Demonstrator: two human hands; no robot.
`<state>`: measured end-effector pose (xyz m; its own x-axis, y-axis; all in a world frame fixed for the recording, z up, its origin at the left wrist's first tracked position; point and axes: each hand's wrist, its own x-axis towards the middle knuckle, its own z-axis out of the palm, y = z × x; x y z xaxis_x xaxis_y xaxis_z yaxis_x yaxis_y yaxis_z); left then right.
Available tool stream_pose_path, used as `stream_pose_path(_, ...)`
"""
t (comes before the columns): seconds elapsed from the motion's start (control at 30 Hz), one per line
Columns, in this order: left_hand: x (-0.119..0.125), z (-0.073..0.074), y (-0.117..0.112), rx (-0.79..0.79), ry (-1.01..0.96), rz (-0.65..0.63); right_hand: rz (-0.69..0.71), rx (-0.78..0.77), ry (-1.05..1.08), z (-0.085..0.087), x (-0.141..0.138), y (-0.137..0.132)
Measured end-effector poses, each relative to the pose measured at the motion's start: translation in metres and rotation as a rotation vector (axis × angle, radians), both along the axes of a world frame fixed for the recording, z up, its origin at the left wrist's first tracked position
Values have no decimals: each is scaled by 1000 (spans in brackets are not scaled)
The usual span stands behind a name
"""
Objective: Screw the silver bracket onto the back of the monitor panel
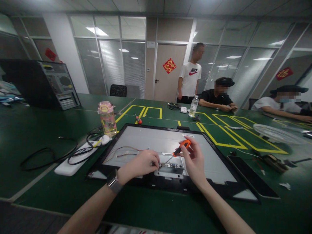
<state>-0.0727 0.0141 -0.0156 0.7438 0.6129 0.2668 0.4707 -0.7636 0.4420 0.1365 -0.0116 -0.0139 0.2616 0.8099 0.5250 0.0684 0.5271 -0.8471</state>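
A flat display panel (143, 136) with a black frame lies back side up on the green table. At its lower middle is a metal bracket (170, 174) with a row of connectors. My right hand (195, 159) grips an orange and black screwdriver (181, 148), tilted so that its shaft runs down left to the bracket's left end. There my left hand (145, 162) has its fingers pinched together by the screwdriver's tip; what they hold, if anything, is hidden. Thin wires (124, 149) cross the panel's left part.
On the left are a white power strip (78, 157) with black cables, a pink-lidded bottle (107, 120) and a computer case (36, 83). A small red-handled tool (138, 119) and a water bottle (193, 106) stand behind. A black slab (252, 175) lies right. Several people are across the table.
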Motion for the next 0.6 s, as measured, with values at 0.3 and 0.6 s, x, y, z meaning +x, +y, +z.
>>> stream_pose_path(0.3,-15,2,12,-36,-155,143,0,-15,-72,-6,-2,-1)
stream_pose_path(0.6,-11,-1,9,4,-110,192,-12,0,-132,-5,-5,-5)
